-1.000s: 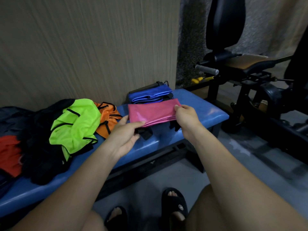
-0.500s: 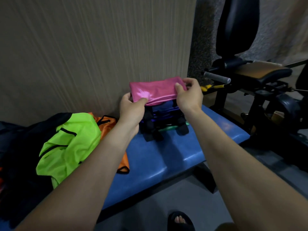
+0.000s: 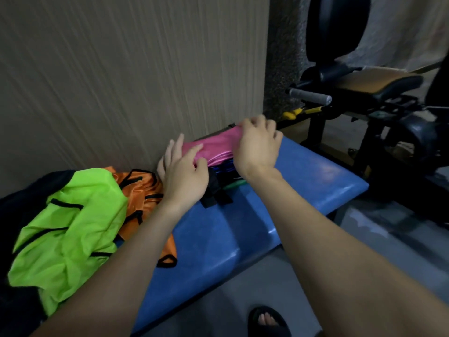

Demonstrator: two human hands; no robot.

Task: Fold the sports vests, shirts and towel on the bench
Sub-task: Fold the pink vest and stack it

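Both hands [image 3: 184,176] [image 3: 257,147] rest on the folded pink vest [image 3: 213,148] atop a stack.

pink vest [image 3: 213,147]: shiny cloth | bench [image 3: 279,198]: glossy blue vinyl | wall [image 3: 121,69]: rough-grained

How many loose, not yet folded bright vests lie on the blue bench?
2. The lime-green shiny vest lies crumpled at the left; the orange shiny vest lies beside it, partly underneath. Dark clothes further left may hide more.
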